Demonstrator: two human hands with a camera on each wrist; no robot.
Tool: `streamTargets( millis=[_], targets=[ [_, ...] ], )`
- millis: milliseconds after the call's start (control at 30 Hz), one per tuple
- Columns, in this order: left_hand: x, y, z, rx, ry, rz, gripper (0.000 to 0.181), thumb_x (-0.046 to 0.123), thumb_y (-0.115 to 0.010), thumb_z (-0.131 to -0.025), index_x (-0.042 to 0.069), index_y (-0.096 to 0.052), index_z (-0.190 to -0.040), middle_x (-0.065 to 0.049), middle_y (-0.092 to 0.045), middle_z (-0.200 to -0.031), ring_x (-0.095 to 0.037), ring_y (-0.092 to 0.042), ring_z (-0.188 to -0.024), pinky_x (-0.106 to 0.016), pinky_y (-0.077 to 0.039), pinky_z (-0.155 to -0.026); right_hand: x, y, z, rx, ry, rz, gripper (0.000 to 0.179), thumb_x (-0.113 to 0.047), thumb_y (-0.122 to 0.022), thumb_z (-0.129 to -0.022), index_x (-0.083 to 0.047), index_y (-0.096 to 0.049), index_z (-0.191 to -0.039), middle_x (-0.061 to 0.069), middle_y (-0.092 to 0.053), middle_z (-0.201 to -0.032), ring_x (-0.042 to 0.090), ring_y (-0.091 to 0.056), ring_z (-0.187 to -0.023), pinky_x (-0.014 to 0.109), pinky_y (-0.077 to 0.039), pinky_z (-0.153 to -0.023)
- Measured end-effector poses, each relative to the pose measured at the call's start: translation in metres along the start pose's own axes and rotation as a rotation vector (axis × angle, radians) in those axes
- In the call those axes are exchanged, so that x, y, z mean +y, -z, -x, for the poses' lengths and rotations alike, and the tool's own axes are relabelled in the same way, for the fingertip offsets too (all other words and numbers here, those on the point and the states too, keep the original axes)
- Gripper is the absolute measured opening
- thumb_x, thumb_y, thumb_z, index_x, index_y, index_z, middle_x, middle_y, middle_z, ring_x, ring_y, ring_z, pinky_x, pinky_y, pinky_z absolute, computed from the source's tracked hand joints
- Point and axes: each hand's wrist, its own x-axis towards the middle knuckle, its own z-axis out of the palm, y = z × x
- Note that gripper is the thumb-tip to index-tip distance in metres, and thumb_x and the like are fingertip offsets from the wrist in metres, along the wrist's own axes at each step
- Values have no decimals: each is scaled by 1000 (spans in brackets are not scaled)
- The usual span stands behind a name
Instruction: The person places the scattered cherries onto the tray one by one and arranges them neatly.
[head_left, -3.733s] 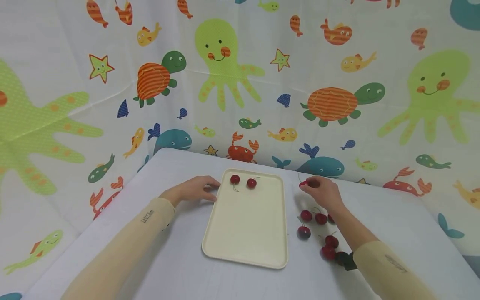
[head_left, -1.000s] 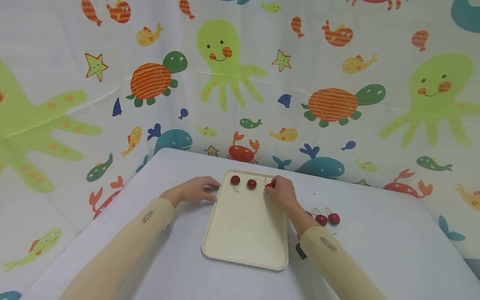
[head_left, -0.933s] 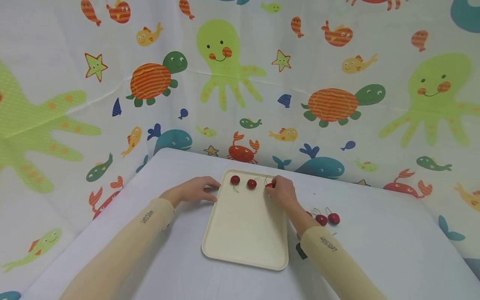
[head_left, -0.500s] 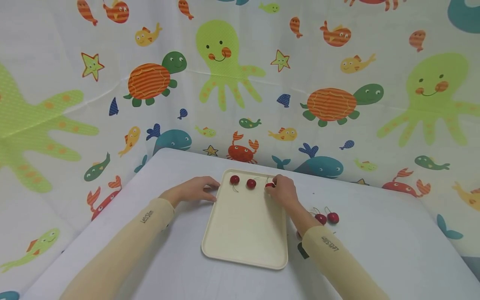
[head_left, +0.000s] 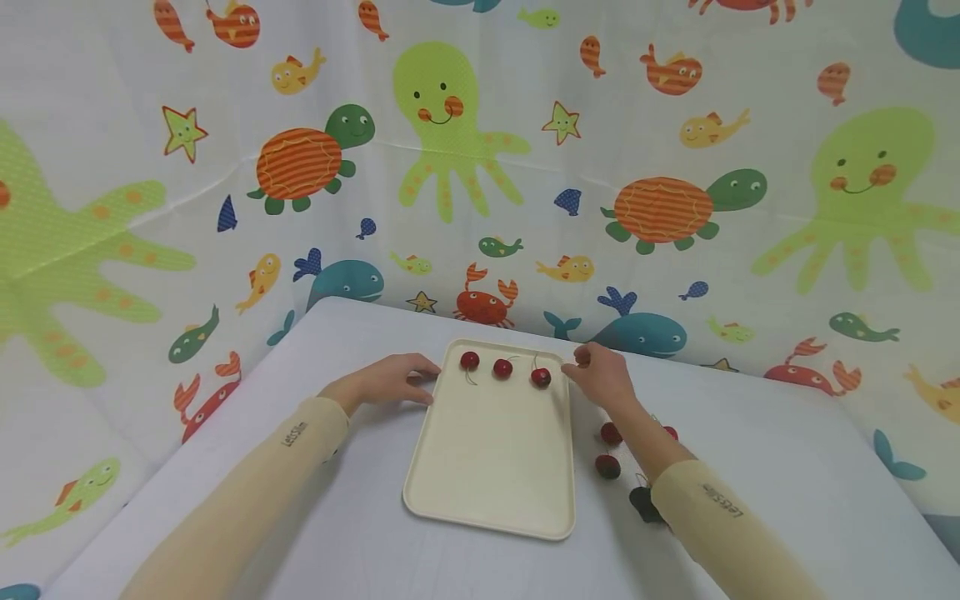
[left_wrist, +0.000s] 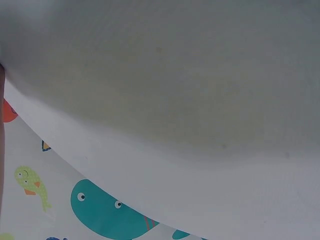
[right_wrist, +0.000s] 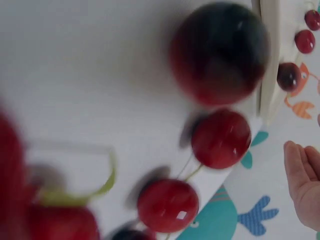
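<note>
A cream rectangular tray [head_left: 491,454] lies on the white table. Along its far end sit three red cherries with stems: one at the left [head_left: 469,361], a middle cherry [head_left: 502,368] and a right cherry [head_left: 541,377]. My left hand [head_left: 390,379] touches the tray's left rim with thumb and fingertips apart. Just off the tray's far right corner is my right hand [head_left: 600,375], holding nothing, its fingers loosely bent. It shows at the right edge of the right wrist view [right_wrist: 305,182] with fingers together.
Right of the tray several more cherries [head_left: 607,467] lie on the table [head_left: 787,500], some hidden under my right forearm. Close up in the right wrist view are a dark cherry [right_wrist: 220,55] and a red cherry [right_wrist: 168,205]. A sea-animal curtain [head_left: 480,167] hangs behind the table.
My right hand brought a cherry from the right onto the tray's far right part, let go of it and moved off to the right. My left hand stays at the rim.
</note>
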Motion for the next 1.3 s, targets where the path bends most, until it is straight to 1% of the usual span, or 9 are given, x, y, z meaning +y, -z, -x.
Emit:
streamTargets(
  millis=[233, 467, 633, 767, 967, 1200, 1300],
  targets=[
    [1, 0, 0, 0, 13, -1, 56, 35, -73, -77, 19, -54, -127, 1, -53, -131, -20, -46, -125, -41, -38, -106, 25, 24, 11, 10, -28, -48, 42, -33, -61, -87, -7, -53, -119, 14, -59, -117, 29, -56, -105, 41, -51, -89],
    [3, 0, 1, -1, 18, -2, 56, 35, -72, -77, 19, -53, -128, 0, -53, -131, -21, -46, -125, -41, -39, -105, 54, 44, 24, 24, -14, -28, 47, -37, -57, -89, -5, -52, -122, 18, -57, -121, 33, -54, -111, 45, -50, -91],
    [3, 0, 1, -3, 22, -11, 56, 35, -73, -77, 19, -53, -127, 0, -53, -131, -20, -47, -124, -39, -39, -105, 73, 57, 33, -7, -42, -24, 52, -42, -56, -89, -5, -49, -125, 19, -56, -122, 35, -52, -111, 46, -50, -90],
    [2, 0, 0, -1, 16, -28, 57, 36, -73, -77, 18, -54, -127, 0, -54, -130, -20, -48, -123, -40, -40, -104, 85, 62, 41, -36, -46, 0, 56, -46, -56, -88, -4, -49, -125, 20, -55, -122, 35, -53, -110, 44, -52, -87],
    [1, 1, 1, -6, 14, -33, 58, 37, -72, -77, 17, -53, -127, -1, -53, -130, -20, -48, -122, -40, -40, -104, 99, 65, 51, -54, -43, 31, 55, -41, -59, -87, -2, -49, -124, 22, -56, -119, 36, -54, -108, 44, -53, -85],
    [1, 2, 1, -11, -11, -37, 58, 37, -72, -77, 16, -53, -127, -2, -53, -130, -22, -49, -121, -40, -41, -103, 113, 68, 62, -81, -68, 49, 55, -39, -62, -85, 0, -50, -122, 22, -57, -118, 37, -56, -104, 43, -54, -82],
    [2, 2, 0, -19, -12, -46, 57, 37, -72, -78, 16, -53, -128, -1, -53, -130, -21, -49, -121, -40, -41, -103, 118, 69, 65, -83, -78, 58, 55, -38, -63, -85, 0, -50, -121, 23, -57, -117, 37, -56, -104, 43, -54, -81]
  ],
)
